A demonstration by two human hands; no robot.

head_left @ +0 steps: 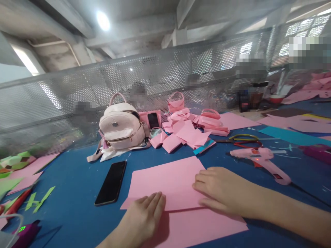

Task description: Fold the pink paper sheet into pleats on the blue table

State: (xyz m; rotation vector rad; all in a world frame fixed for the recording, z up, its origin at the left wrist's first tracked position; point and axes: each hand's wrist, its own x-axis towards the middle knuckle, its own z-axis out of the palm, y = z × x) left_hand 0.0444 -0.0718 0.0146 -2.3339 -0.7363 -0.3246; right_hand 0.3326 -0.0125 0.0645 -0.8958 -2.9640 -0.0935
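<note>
While the left hand (144,212) and right hand (219,187) lie flat, fingers nearly straight, gripping nothing, smooth pink paper (170,179) sits beneath them on the blue desk (77,179), one straight-edged panel overlapping another. Just left: glossy black smartphone (111,182). Beyond: angular folded-paper heap (187,132), rounded cream backpack (122,125). Right: pink hot-glue gun (263,156), near right forearm.
</note>
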